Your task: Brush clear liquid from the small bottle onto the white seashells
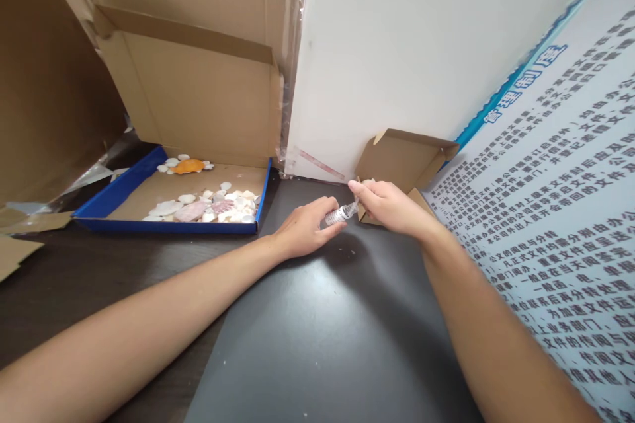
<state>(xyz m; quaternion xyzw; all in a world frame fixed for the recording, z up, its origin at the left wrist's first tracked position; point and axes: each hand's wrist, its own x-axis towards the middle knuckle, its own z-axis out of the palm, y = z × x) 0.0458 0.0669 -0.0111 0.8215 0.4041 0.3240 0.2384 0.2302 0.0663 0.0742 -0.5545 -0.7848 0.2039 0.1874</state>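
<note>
Just above the dark grey mat (302,317), my left hand (310,228) is wrapped around a small tube (338,216) with a white label and black print. Its clear nozzle (352,207) points right, toward my other hand. My right hand (384,201) is closed in a pinch at the nozzle's tip; what its fingers grip is too small to make out. Directly behind the right hand stands a small open cardboard box (401,162), partly covered by that hand.
At left, a blue-edged cardboard tray (178,226) with a raised lid (198,92) holds white and purplish seashells (211,207) and an orange piece (187,166). A white panel (387,59) rises behind the mat, and a printed sign (560,211) leans along the right.
</note>
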